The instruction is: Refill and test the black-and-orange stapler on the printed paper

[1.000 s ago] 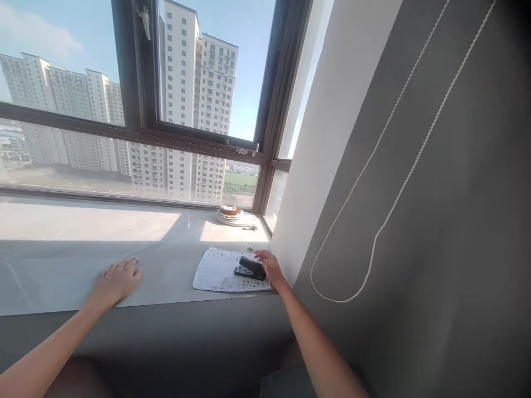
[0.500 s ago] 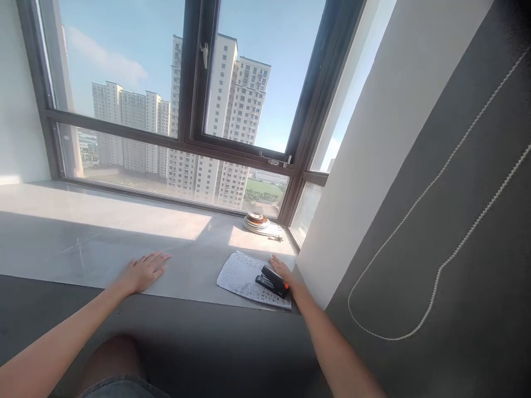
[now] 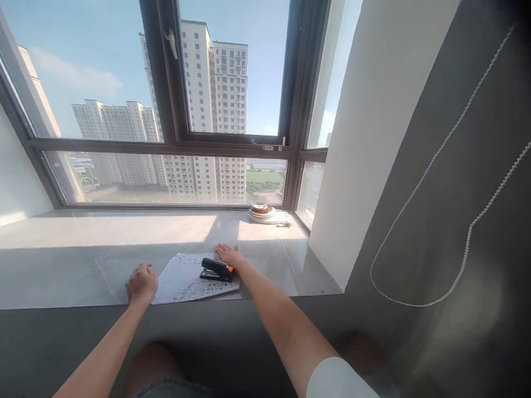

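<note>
Sheets of handwritten paper (image 3: 178,279) lie on the windowsill, their near edge close to the sill's front. On top of them, toward the right, rests a black stapler (image 3: 215,271) with an orange part at its right end. My right hand (image 3: 230,256) is flat with fingers apart at the paper's upper right edge, its wrist right beside the stapler. Just left of the paper, my left hand (image 3: 142,283) rests on the sill with fingers curled in, and nothing shows in them.
A stack of round plate-like items (image 3: 262,213) stands at the back right of the windowsill (image 3: 53,282), with a small dark item (image 3: 284,224) beside it. Windows in dark frames (image 3: 232,145) rise behind. At right, a beaded cord (image 3: 431,160) hangs by the wall.
The paper and stapler have slid left along the sill with my right hand. My left hand has gone from spread fingers to curled ones, now close to the paper. The view has turned.
</note>
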